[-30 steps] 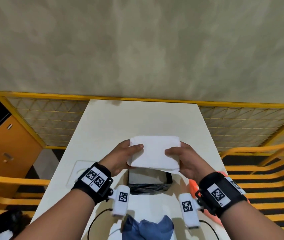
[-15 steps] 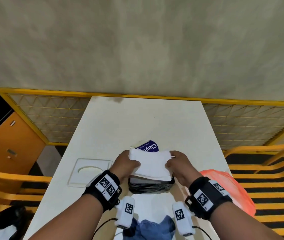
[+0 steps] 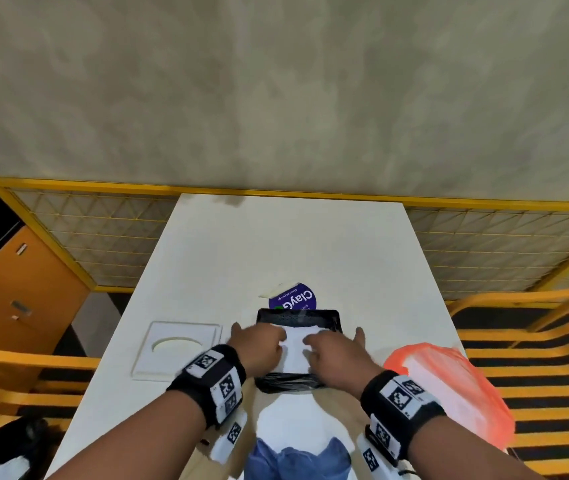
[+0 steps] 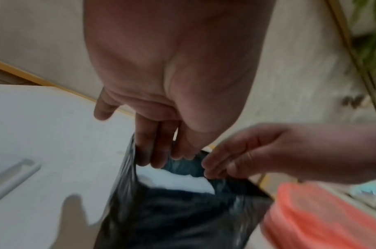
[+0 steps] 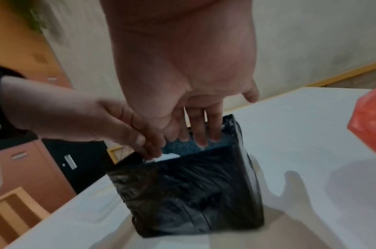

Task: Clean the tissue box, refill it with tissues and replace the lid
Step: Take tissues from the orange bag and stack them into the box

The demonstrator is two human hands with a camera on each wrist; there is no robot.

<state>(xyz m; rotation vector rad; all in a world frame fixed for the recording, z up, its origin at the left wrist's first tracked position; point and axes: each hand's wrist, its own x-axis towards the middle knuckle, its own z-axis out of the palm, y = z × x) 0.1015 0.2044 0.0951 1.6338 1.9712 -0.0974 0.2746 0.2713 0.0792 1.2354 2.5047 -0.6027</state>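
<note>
Lettering "ClayG…" readable on blue round label (image 3: 293, 300), rest cut off behind black tissue box (image 3: 298, 351) mid white desk (image 3: 290, 244). Left hand (image 3: 258, 348) and right hand (image 3: 336, 351), fingers straight, press white tissues (image 3: 295, 353) into box. White lid (image 3: 177, 349) left, orange bag (image 3: 456, 389) right, possibly more tissues. Yellow mesh rail (image 3: 103, 247), beige wall.

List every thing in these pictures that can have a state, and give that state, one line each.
tissue box: open, lid off, standing on the table.
tissues: white stack partly down inside the box.
lid: off, lying flat left of the box.
left hand: fingers straight, pushing the tissues down.
right hand: fingers straight, pushing the tissues down.
orange bag: lying right of the box.
</note>
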